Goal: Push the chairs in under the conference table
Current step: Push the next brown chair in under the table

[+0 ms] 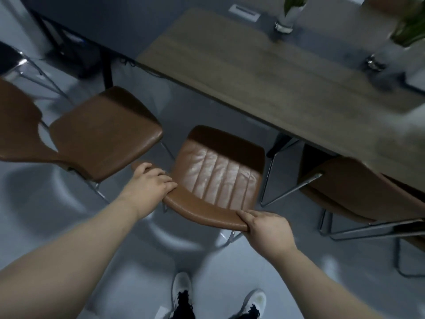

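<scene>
Brown leather middle chair stands on the grey floor, its front seat edge just under the wooden desk. Left hand grips the backrest's left end, fingers curled over the top. Right hand grips its right end. Left chair stands just beside, clear of the desk. Right chair sits partly under it.

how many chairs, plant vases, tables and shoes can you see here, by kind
brown leather chairs: 3 (ribbed-seat one gripped by both hands, smooth-seat one, one tucked under the table)
clear glass plant vases: 2
long wooden conference table: 1
white shoes: 2
total: 8
</scene>
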